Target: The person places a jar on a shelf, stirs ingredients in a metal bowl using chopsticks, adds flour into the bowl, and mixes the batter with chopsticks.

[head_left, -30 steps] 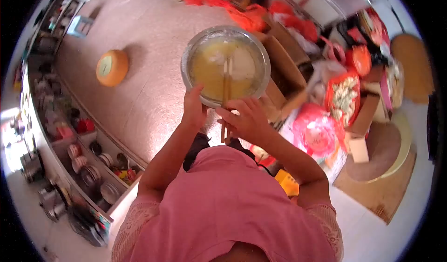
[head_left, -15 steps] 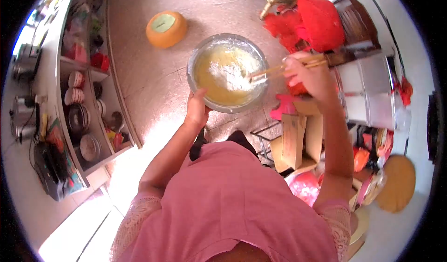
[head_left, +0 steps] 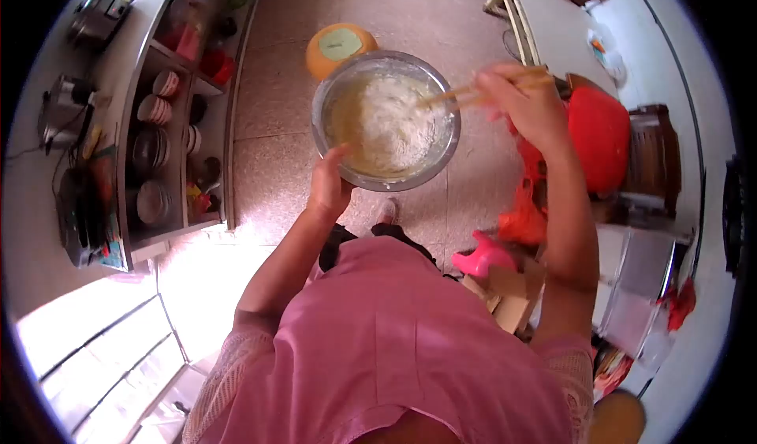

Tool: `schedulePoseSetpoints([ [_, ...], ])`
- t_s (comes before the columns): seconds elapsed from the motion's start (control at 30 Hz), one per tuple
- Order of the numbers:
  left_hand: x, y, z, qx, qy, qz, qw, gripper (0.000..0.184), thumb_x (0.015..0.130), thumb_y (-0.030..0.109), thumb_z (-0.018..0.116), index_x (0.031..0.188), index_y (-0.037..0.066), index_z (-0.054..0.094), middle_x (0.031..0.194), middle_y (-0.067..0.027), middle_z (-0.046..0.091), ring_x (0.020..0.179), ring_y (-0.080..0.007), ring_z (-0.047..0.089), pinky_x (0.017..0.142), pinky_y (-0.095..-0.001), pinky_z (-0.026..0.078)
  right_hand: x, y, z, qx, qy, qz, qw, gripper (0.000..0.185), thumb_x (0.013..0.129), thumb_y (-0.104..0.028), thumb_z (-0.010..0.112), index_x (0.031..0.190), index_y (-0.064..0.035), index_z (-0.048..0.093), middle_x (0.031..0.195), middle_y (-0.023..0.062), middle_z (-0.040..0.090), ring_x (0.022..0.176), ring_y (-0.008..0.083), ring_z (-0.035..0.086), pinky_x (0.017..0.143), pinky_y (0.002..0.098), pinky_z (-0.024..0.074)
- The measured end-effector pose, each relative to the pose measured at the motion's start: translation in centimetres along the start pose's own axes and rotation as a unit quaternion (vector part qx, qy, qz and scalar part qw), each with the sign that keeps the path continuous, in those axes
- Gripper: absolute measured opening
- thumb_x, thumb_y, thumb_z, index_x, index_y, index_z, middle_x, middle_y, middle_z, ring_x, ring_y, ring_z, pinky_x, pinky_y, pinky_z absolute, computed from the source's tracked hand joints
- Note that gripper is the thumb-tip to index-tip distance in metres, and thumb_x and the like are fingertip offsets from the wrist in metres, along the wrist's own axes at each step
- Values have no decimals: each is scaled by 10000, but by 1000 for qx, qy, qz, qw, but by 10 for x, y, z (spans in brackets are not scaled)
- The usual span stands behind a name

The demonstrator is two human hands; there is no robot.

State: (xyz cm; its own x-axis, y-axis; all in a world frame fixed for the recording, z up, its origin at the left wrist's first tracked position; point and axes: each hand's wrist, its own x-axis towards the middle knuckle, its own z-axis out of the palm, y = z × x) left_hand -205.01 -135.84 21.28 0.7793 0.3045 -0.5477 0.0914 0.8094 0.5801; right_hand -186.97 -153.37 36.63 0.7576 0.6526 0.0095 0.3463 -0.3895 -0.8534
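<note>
In front of my body, a round metal bowl (head_left: 451,132) holds a yellowish wet mixture (head_left: 344,124) with white flour (head_left: 402,121) heaped on it. My left hand (head_left: 330,184) grips the bowl's near left rim, thumb over the edge and fingers out of sight beneath. Wooden chopsticks (head_left: 465,95) are held in my closed right hand (head_left: 524,101), to the right of the bowl and above its rim. Their tips reach over the flour; whether they touch it I cannot tell. Motion blurs the right hand a little.
An orange round stool (head_left: 359,40) with a pale green top stands on the tiled floor just beyond the bowl. Open shelves (head_left: 177,61) with stacked bowls line the left. On the right are a red-covered chair (head_left: 599,140), a pink plastic object (head_left: 482,256) and cardboard boxes (head_left: 512,294).
The view has turned, so the stool now sits partly behind the bowl. More white flour shows across the mixture. The chopsticks have risen slightly within the right hand's grip.
</note>
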Motion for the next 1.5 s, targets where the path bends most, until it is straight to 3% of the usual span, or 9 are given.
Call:
schedulePoseSetpoints([
  [0.1, 8, -2, 12, -18, 3, 67, 998, 441, 803, 230, 460, 1156, -27, 398, 1121, -132, 497, 1024, -241, 490, 905, -334, 373, 8, -12, 16, -8, -112, -28, 993, 197, 823, -177, 532, 830, -2, 623, 641, 64, 605, 503, 85, 563, 402, 194, 431],
  [0.33, 28, 21, 12, -42, -9, 51, 998, 395, 793, 178, 494, 1119, -36, 428, 1064, -125, 522, 982, -230, 504, 871, -328, 391, 42, -17, 7, 0, -82, -27, 996, 189, 819, -178, 547, 873, -14, 624, 659, 67, 614, 473, 85, 547, 398, 186, 431],
  [0.4, 32, 27, 21, 6, 42, 47, 998, 406, 775, 203, 514, 1115, 3, 421, 1008, -118, 540, 872, -234, 554, 701, -348, 477, 48, -27, 34, 46, -85, -55, 994, 184, 811, -162, 549, 842, 7, 616, 657, 57, 610, 489, 83, 556, 401, 187, 428],
  [0.63, 40, 52, -4, -20, 2, 44, 999, 393, 761, 209, 512, 1108, 48, 424, 949, -90, 530, 772, -233, 567, 575, -319, 497, 56, -60, 29, -31, -104, 29, 994, 187, 808, -162, 547, 835, 10, 615, 692, 53, 611, 479, 80, 541, 411, 189, 417],
  [0.67, 38, 47, -8, 167, 19, 121, 978, 388, 764, 202, 499, 1110, 47, 421, 950, -96, 528, 793, -238, 566, 592, -331, 502, 64, -55, 42, -46, -119, -36, 991, 199, 801, -165, 555, 819, 24, 614, 692, 61, 608, 476, 86, 533, 411, 192, 423],
  [0.77, 31, 63, 2, 22, 17, 53, 998, 403, 774, 191, 517, 1122, 6, 434, 1077, -115, 517, 976, -235, 507, 850, -352, 406, 95, -39, 46, 118, -4, 5, 993, 193, 798, -161, 560, 811, 23, 616, 685, 64, 607, 487, 91, 545, 409, 202, 430],
  [0.93, 26, 79, -6, 28, 71, 38, 996, 414, 774, 211, 510, 1121, 3, 421, 1062, -125, 509, 957, -247, 514, 794, -380, 437, 79, -46, 60, 2, -103, -35, 994, 192, 805, -169, 558, 843, 10, 617, 673, 53, 601, 509, 85, 552, 396, 199, 423],
  [1.43, 32, 82, -26, 3, 18, 53, 998, 426, 779, 202, 515, 1129, -16, 412, 1081, -146, 497, 958, -245, 510, 769, -346, 446, 90, -51, 70, -13, -93, 0, 996, 213, 802, -213, 562, 829, -13, 630, 617, 49, 595, 448, 73, 510, 391, 202, 415],
  [1.5, 36, 76, -20, 20, 61, 66, 996, 441, 774, 197, 510, 1147, 14, 363, 1056, -158, 484, 890, -262, 551, 620, -367, 523, 91, -55, 85, -21, -131, -49, 990, 199, 798, -197, 560, 825, -13, 631, 613, 44, 591, 444, 69, 497, 379, 197, 406],
])
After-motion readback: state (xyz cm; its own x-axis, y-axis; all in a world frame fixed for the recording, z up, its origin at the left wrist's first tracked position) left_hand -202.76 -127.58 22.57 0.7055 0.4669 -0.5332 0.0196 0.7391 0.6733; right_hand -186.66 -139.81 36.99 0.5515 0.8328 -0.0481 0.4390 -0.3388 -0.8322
